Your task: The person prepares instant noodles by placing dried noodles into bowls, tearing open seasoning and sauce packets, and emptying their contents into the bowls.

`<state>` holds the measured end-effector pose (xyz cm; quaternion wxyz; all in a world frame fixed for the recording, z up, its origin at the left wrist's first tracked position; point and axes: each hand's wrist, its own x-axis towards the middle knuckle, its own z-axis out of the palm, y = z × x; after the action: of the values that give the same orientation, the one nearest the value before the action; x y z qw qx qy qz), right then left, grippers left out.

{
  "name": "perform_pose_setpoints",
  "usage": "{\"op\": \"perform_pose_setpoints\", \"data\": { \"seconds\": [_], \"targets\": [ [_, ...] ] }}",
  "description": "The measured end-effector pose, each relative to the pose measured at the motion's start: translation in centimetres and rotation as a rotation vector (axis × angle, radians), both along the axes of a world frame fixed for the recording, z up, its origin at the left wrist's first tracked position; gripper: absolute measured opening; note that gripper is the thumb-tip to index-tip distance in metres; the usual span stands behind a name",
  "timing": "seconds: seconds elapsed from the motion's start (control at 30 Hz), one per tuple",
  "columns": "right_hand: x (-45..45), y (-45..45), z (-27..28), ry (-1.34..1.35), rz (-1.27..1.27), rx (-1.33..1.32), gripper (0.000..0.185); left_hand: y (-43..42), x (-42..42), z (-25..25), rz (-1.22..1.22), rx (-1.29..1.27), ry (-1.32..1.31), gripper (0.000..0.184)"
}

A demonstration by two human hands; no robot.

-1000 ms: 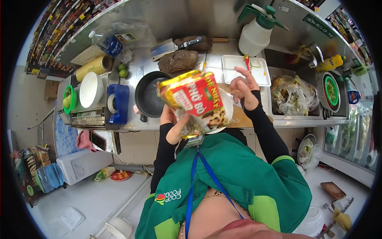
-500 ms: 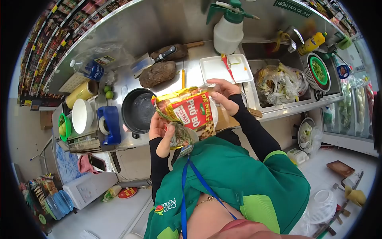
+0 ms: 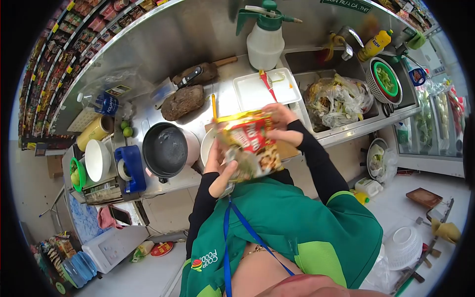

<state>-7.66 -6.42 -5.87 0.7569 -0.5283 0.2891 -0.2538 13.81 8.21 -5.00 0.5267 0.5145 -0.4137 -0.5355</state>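
Observation:
Both of my hands hold a red and yellow noodle packet, slightly blurred, in front of my chest. My left hand (image 3: 221, 168) grips the left edge of the packet (image 3: 252, 146), thumb on its face. On the upper right side, my right hand (image 3: 284, 126) has its fingers closed on the packet's edge. Behind the packet a white bowl (image 3: 206, 146) is partly hidden. A dark pot (image 3: 166, 151) stands on the counter to the left. Above it lie a brown lump (image 3: 183, 103) and a knife (image 3: 190, 76).
A white tray (image 3: 247, 94) and a pump sprayer (image 3: 265, 44) stand at the back. The sink (image 3: 309, 64) at right holds a plastic bag of scraps (image 3: 339, 101). At left are a blue tape dispenser (image 3: 132, 168), a white bowl (image 3: 98, 159) and limes (image 3: 127, 131).
My right hand has come from beside the packet to its upper right edge and closed on it. The packet has tilted, and the view has shifted, with the counter items now further left.

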Motion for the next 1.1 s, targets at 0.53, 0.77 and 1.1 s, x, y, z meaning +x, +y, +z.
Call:
{"op": "perform_pose_setpoints", "data": {
  "seconds": [0.53, 0.77, 1.1],
  "targets": [
    [-24.0, -12.2, -14.8, 1.945, -0.563, -0.766, 0.070, 1.9, 2.9, 1.9, -0.157, 0.189, -0.076, 0.052],
    [-14.4, -11.2, -12.7, 1.070, -0.689, -1.030, 0.031, 3.6, 3.1, -2.5, 0.038, 0.185, -0.430, 0.009],
    [9.0, 3.9, -5.5, 0.754, 0.471, -1.388, 0.020, 3.3, 2.1, -6.3, -0.073, 0.081, -1.107, 0.033]
  ]
}}
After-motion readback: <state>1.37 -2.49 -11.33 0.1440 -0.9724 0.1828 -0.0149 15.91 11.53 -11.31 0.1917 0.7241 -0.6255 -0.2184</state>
